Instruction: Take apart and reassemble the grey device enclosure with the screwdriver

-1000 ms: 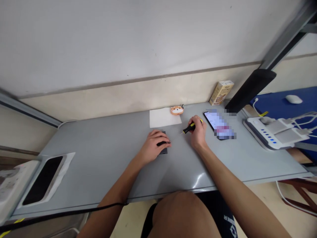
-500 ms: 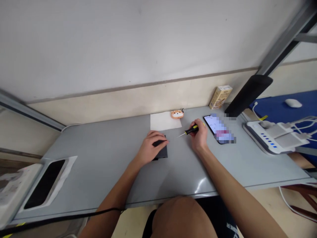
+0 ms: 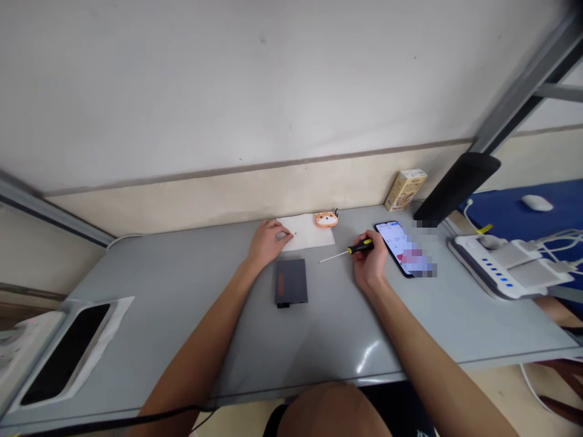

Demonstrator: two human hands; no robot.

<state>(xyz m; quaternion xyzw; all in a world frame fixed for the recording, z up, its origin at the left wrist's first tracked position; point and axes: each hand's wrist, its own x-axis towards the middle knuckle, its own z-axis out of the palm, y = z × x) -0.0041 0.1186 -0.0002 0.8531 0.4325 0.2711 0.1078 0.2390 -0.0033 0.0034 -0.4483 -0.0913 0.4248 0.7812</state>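
Observation:
My right hand (image 3: 368, 258) is shut on a small precision screwdriver (image 3: 359, 247) with a black-and-yellow handle, its thin shaft pointing left over the grey table (image 3: 182, 315). My left hand (image 3: 268, 241) rests with curled fingers on the left edge of a white paper sheet (image 3: 312, 233). A tiny dark speck (image 3: 295, 233) lies on the paper just past those fingertips. Below the paper, untouched, sits a flat dark grey rectangular device (image 3: 290, 282) with an orange strip. A phone (image 3: 394, 246) lies right of my right hand.
An orange shiba-faced figure (image 3: 326, 219) and a small cardboard box (image 3: 405, 190) stand along the wall. A black lamp head (image 3: 458, 185) hangs at right, above a white charging dock (image 3: 505, 270). A black panel (image 3: 66, 355) on white sheeting lies at left.
My left hand has let go of the dark device and moved up onto the paper. The device now shows fully. My right hand has shifted slightly toward the phone.

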